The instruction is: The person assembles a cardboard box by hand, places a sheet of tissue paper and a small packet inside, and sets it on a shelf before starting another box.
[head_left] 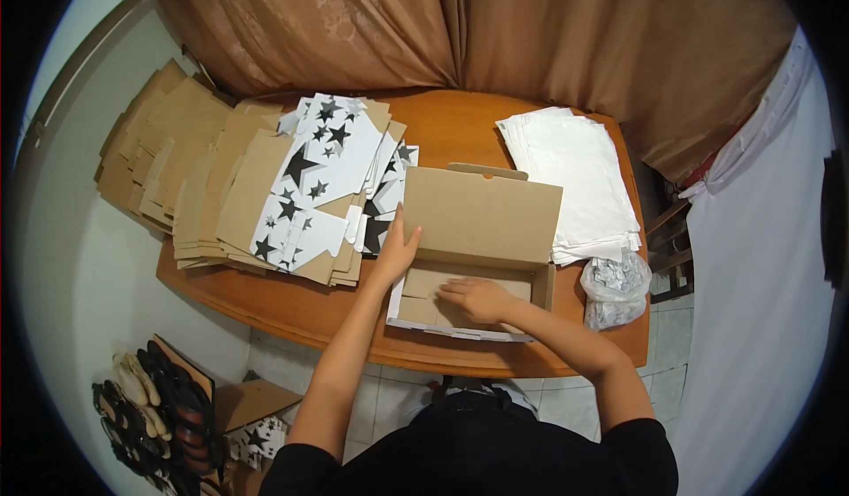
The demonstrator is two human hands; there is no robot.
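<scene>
An open cardboard box [483, 217] stands near the front edge of the table, its brown lid raised at the back and its outside white. Against the box's left side, by the lid's hinge, rests my left hand [400, 247], its fingers stretched upward along the edge. My right hand [478, 300] is inside the box, palm down, with fingers extended over the bottom flaps. No loose item shows in either hand. The underside of the right hand is hidden.
Flattened star-print cardboard sheets [309, 169] and plain brown ones [208, 164] are piled at left. White paper sheets [575, 178] lie at right, beside a clear plastic bag [616, 288]. Sandals [190, 408] stand on a rack at lower left. A brown curtain [566, 36] hangs behind the table [460, 129].
</scene>
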